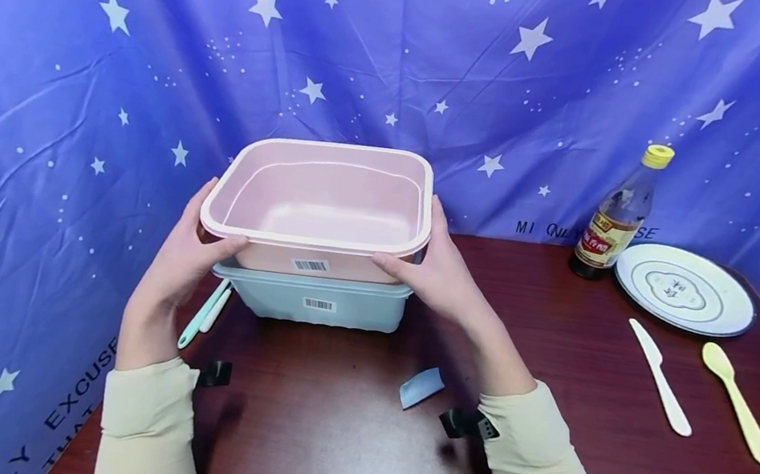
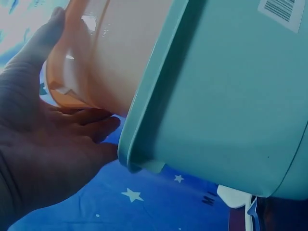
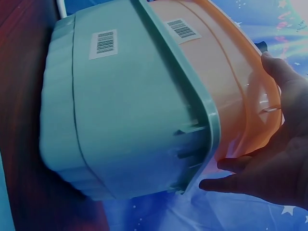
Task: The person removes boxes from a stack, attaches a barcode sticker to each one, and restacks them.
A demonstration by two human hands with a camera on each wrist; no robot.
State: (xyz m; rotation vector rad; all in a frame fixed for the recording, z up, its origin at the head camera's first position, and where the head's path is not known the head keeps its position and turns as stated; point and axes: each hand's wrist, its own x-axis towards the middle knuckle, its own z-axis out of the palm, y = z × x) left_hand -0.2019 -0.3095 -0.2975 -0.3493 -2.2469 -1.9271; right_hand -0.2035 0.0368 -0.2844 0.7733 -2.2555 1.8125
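Observation:
A pink rectangular plastic basin point(image 1: 352, 176) sits partly inside a light teal basin point(image 1: 283, 300), its rim raised above the teal one. My left hand point(image 1: 175, 261) grips the pink basin's left end, thumb on the front rim. At the opposite end my right hand point(image 1: 443, 274) holds the same rim, thumb in front. In the left wrist view, the left hand point(image 2: 53, 139) has its fingers under the pink basin's rim, close to the teal edge. The right wrist view shows the right hand point(image 3: 274, 163) around the other end. Each basin bears a barcode label.
Two utensil handles point(image 1: 200, 321), teal and white, lie left of the basins, their far ends hidden. A blue scrap point(image 1: 422, 389) lies in front. To the right are a sauce bottle point(image 1: 611, 221), a plate point(image 1: 720, 305), a white knife point(image 1: 662, 382) and a yellow spoon point(image 1: 742, 409).

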